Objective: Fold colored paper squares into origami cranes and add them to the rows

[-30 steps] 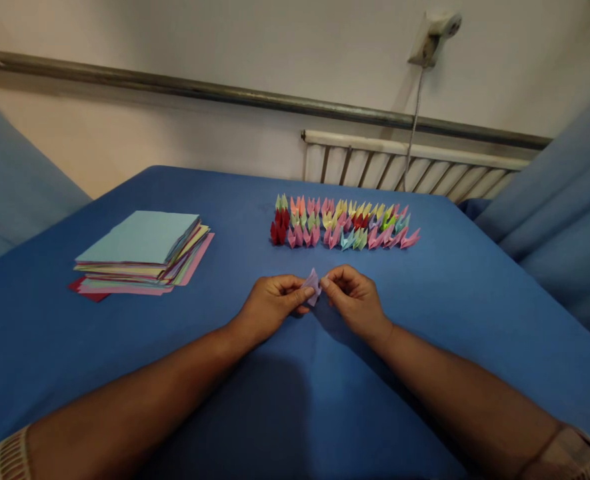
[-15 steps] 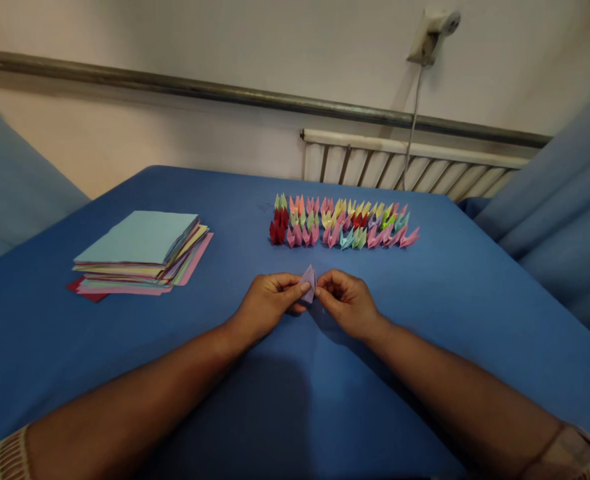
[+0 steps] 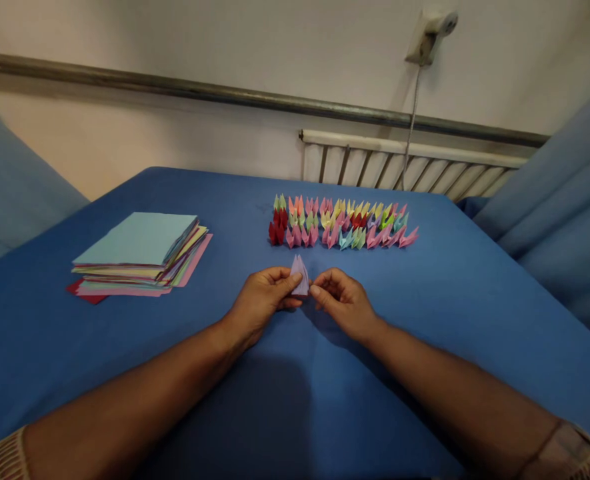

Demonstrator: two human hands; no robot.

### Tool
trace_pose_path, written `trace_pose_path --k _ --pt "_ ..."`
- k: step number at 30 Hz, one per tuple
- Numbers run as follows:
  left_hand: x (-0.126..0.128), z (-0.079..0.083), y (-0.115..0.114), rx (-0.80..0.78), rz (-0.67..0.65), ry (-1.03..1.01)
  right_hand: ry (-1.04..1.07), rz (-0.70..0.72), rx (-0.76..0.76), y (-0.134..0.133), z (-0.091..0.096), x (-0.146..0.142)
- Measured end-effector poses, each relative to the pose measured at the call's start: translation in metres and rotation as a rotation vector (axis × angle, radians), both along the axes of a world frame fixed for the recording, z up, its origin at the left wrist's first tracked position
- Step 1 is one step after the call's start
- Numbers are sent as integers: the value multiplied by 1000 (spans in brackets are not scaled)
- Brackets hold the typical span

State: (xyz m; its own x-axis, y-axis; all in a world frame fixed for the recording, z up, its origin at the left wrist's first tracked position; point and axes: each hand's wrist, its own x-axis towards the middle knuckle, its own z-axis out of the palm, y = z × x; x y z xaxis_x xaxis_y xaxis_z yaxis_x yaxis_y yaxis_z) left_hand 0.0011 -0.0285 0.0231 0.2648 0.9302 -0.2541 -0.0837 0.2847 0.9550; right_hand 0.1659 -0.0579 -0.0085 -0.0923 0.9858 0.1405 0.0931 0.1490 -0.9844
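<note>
A small piece of folded lilac paper [image 3: 300, 283] stands with its narrow points up, above the middle of the blue table. My left hand [image 3: 262, 297] pinches its left side between thumb and fingers. At the paper's lower right edge is my right hand [image 3: 342, 298], thumb and fingertips pressed together on the edge; the exact contact is small and partly hidden. Beyond my hands, folded paper cranes [image 3: 359, 238] in pink, red, yellow, green and blue stand in several close rows.
On the left lies a stack of coloured paper squares [image 3: 137, 240], light blue on top, with a red sheet [image 3: 92, 293] sticking out below. A blue cloth [image 3: 215, 400] covers the table. Behind are a radiator [image 3: 375, 163], a pipe [image 3: 255, 97] and blue curtains [image 3: 565, 193].
The lilac paper has turned in my left hand and moved slightly left; its two upright points now show. My right fingertips have moved to its lower right edge.
</note>
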Motion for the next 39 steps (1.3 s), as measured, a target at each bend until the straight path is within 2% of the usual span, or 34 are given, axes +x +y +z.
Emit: trace_pose_path --k 8,13,21,24,28,33,39 --pt "-2 -3 2 15 -86 -26 114 56 -51 1 -1 -5" --pt "-1 -2 0 83 -131 19 10 -70 56 -1 5 -2" --pt "-2 1 0 122 -94 74 -66 -27 110 -5 8 -1" --pt "-1 1 -2 80 -111 6 -91 -5 147 -5 10 1" --pt "-2 1 0 -38 -136 -165 64 54 88 -6 15 1" --pt "-3 4 1 -138 -249 -304 273 102 -45 -4 20 -1" --pt "-4 4 1 -186 -219 -350 351 138 -99 -1 20 -1"
